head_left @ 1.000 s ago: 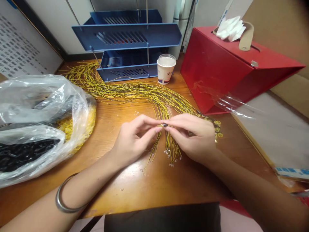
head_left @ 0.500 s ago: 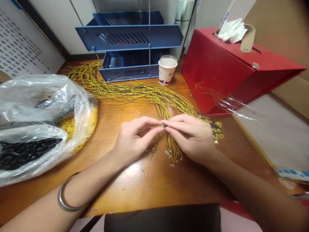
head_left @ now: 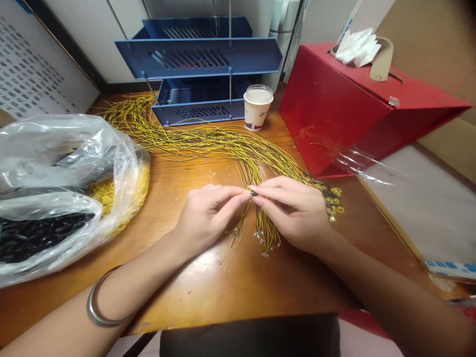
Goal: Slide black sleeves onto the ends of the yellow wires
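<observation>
My left hand [head_left: 208, 213] and my right hand [head_left: 297, 210] meet fingertip to fingertip over the wires. Between the left thumb and forefinger is a small yellow plastic piece [head_left: 247, 191]. Pinched in the right fingertips is a small black plastic piece [head_left: 253, 193], touching or nearly touching the yellow one. Fingers cover most of both pieces. Beneath the hands runs a bundle of yellow and black wires [head_left: 208, 139]; several loose wire ends with small shiny metal terminals [head_left: 266, 238] point towards me. Beside the right hand lie wire ends with yellow caps [head_left: 334, 198].
On the left, a clear plastic bag [head_left: 70, 129] holds black rings [head_left: 40, 235] and yellow rings [head_left: 126, 198]. A blue file rack [head_left: 197, 59], a paper cup [head_left: 257, 110] and a red box [head_left: 334, 109] with tissues stand at the back of the wooden table [head_left: 208, 287].
The left fingertips have closed in and shifted slightly, and the yellow piece now shows between them beside the black piece. The right hand has barely moved.
</observation>
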### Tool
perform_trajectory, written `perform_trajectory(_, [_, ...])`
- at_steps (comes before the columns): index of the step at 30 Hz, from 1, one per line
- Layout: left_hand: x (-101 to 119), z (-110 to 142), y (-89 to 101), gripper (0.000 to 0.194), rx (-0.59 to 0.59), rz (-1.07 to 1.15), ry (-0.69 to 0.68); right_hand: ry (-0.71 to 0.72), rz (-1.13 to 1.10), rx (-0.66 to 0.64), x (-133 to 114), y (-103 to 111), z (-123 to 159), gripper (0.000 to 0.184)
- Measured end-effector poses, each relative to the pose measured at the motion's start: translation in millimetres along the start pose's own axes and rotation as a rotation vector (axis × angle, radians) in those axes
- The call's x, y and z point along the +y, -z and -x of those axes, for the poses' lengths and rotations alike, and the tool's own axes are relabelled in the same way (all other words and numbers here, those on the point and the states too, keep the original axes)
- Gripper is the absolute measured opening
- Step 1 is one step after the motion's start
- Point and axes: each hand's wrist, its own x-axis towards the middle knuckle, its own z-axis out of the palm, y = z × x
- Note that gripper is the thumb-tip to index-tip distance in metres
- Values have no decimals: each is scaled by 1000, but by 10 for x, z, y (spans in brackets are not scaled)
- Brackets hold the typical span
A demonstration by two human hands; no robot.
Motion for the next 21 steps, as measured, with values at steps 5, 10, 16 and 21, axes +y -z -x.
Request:
perform_trajectory(5, [-35,11,6,16,-11,-58,-125,8,5,9,-11,15,-3,13])
perform_trajectory(10, [-20,4,44,21,-88,-52,-182,16,-17,8,-33,35,4,13])
perform_trajectory(16, [-2,10,42,18,-22,-33,-203,-91,1,39,-58,22,39,8])
perform_trajectory(21, [-3,6,45,18,-8,-41,-222,-112,21,53,-83,29,37,4])
